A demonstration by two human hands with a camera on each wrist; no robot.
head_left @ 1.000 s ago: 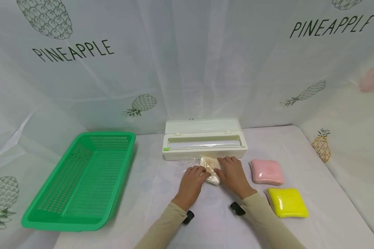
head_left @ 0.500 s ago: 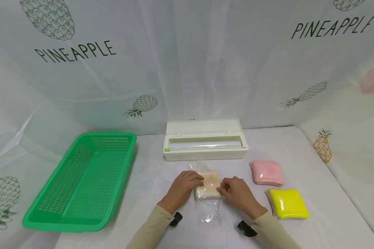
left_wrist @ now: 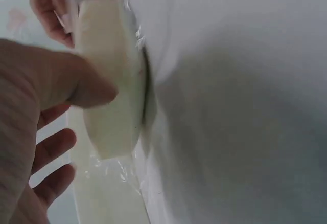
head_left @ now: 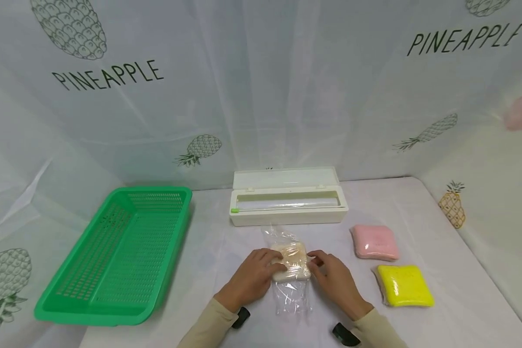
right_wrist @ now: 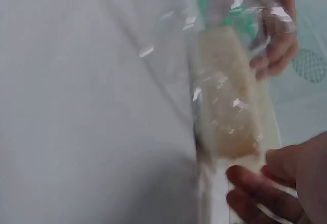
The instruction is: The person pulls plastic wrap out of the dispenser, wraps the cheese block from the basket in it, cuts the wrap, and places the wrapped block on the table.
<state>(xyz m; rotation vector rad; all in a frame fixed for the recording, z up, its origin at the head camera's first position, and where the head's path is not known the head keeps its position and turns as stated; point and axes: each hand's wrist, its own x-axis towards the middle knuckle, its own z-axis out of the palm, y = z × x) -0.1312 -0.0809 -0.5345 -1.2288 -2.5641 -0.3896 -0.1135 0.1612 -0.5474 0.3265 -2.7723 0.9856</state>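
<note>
A cream-coloured rectangular block (head_left: 293,261) lies on the table in clear plastic film (head_left: 291,295), whose loose ends stretch beyond its far and near sides. My left hand (head_left: 253,273) rests at the block's left side, fingers apart; its thumb (left_wrist: 94,88) lies against the block in the left wrist view. At the right edge my right hand (head_left: 336,280) pinches a bit of film between thumb and forefinger. The right wrist view shows glossy, wrinkled film over the block (right_wrist: 227,96), with the right fingertips (right_wrist: 237,175) close to its corner.
Behind the block stands a white film dispenser (head_left: 289,217), lid raised and a roll inside. A green plastic basket (head_left: 150,309) is at the left. Film-wrapped pink (head_left: 375,241) and yellow blocks (head_left: 404,286) lie at the right. A printed cloth (head_left: 278,96) hangs behind.
The block has come nearer, away from the dispenser, and turned flat with film spread before and behind it. Both hands came back with it; the right now pinches film at the right edge.
</note>
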